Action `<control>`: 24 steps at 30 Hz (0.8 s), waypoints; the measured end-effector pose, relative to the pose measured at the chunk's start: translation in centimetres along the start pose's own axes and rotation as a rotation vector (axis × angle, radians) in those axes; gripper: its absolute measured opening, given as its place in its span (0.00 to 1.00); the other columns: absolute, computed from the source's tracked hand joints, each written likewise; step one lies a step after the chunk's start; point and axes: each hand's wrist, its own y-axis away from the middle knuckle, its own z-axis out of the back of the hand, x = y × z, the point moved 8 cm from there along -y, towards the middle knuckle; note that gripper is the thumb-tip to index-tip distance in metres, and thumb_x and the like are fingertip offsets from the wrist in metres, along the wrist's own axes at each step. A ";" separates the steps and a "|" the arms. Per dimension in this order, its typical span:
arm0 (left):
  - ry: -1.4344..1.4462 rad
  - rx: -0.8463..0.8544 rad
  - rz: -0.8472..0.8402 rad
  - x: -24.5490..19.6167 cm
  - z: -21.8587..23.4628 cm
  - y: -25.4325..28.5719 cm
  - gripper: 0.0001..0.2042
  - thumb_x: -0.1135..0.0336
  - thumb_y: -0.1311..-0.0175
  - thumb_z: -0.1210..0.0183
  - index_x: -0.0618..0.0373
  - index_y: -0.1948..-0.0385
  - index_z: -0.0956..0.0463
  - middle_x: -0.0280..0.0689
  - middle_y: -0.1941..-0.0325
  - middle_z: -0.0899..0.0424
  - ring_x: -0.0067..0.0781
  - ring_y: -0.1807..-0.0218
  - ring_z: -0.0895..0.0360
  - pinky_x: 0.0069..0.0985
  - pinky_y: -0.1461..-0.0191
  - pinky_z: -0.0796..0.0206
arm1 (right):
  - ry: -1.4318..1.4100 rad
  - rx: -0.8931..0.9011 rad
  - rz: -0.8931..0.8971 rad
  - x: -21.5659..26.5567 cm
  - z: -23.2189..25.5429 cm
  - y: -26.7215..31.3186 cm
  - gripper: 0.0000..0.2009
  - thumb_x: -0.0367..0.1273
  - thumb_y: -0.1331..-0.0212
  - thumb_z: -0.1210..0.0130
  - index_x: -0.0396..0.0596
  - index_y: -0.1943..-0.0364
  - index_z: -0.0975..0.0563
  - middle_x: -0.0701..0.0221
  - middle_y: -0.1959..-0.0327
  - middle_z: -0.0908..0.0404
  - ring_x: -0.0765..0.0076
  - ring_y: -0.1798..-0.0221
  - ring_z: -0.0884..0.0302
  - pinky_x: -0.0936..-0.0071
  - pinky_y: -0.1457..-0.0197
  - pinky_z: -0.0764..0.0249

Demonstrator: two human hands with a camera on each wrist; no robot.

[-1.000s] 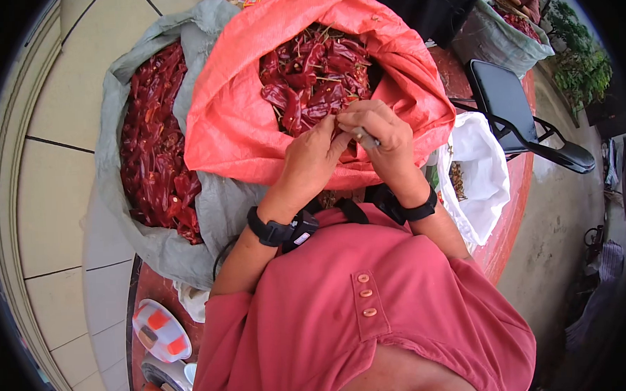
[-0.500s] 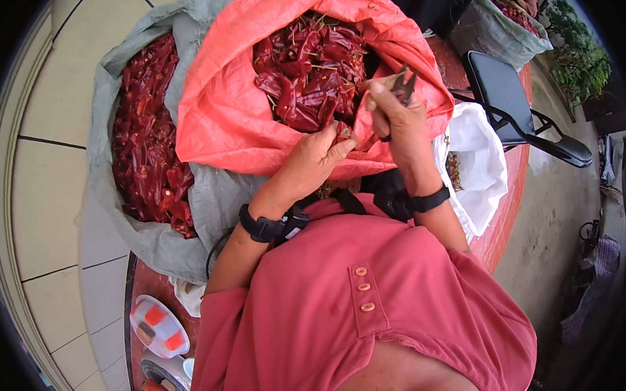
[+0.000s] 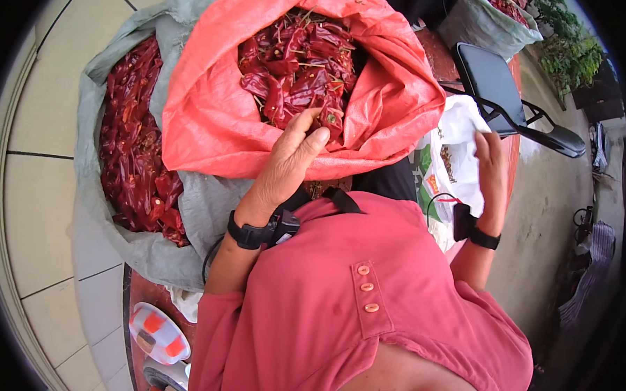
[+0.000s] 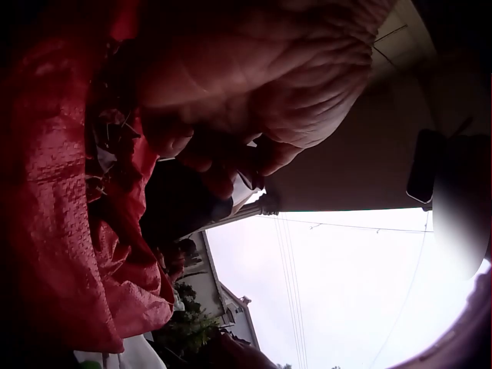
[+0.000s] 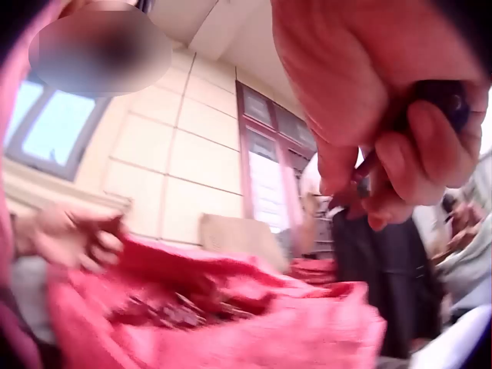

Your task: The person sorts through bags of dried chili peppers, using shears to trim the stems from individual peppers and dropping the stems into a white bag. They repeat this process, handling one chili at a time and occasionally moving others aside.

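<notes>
Over the near edge of an orange-red woven sack (image 3: 219, 123), my left hand (image 3: 290, 154) holds a dried red chili pepper (image 3: 332, 123) between thumb and fingers. Its cut, pale stem end faces up. More dried chili peppers (image 3: 286, 71) with thin stems fill the sack's mouth. My right hand (image 3: 491, 170) is out to the right, over a white bag (image 3: 456, 123). In the right wrist view its fingers curl round a pair of small clippers (image 5: 442, 98) with dark handles. The head view hides the clippers behind the hand.
A grey sack (image 3: 96, 184) of red chilies stands at left. Brown bits (image 3: 446, 163) lie in the white bag. A black folding chair (image 3: 490, 83) is at right, with another filled sack (image 3: 487, 30) behind. A white-and-orange basin (image 3: 157, 314) sits at lower left.
My right hand has left the pepper in my left hand and swung right with the clippers to the white bag. The left hand keeps the pepper over the sack.
</notes>
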 end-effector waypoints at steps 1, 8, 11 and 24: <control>0.020 -0.006 0.012 0.0 -0.1 0.0 0.17 0.62 0.27 0.51 0.62 0.44 0.34 0.33 0.52 0.27 0.21 0.50 0.31 0.20 0.44 0.39 | -0.067 0.036 0.092 4.2 -1.4 0.7 0.13 0.36 0.36 0.45 0.38 0.58 0.25 0.62 0.68 0.22 0.71 0.66 0.24 0.72 0.61 0.29; 0.061 -0.166 0.003 -1.3 1.4 0.1 0.12 0.66 0.30 0.46 0.61 0.51 0.31 0.32 0.54 0.24 0.19 0.52 0.29 0.19 0.46 0.36 | -0.337 0.391 0.512 19.1 -9.2 4.9 0.13 0.36 0.42 0.39 0.45 0.57 0.20 0.61 0.64 0.18 0.60 0.66 0.19 0.72 0.63 0.25; 0.005 -0.168 0.021 -1.1 1.8 0.5 0.11 0.65 0.31 0.45 0.61 0.53 0.29 0.32 0.56 0.23 0.19 0.53 0.28 0.19 0.46 0.36 | -0.298 0.375 0.541 19.7 -9.8 4.9 0.13 0.37 0.44 0.38 0.46 0.58 0.19 0.62 0.66 0.18 0.60 0.68 0.19 0.70 0.66 0.25; -0.052 -0.138 -0.019 -1.0 1.7 0.7 0.11 0.65 0.29 0.48 0.61 0.52 0.27 0.31 0.57 0.23 0.19 0.52 0.28 0.19 0.46 0.36 | -0.489 0.681 0.249 17.6 -12.1 5.1 0.13 0.36 0.38 0.42 0.42 0.56 0.19 0.66 0.70 0.18 0.77 0.68 0.24 0.76 0.62 0.28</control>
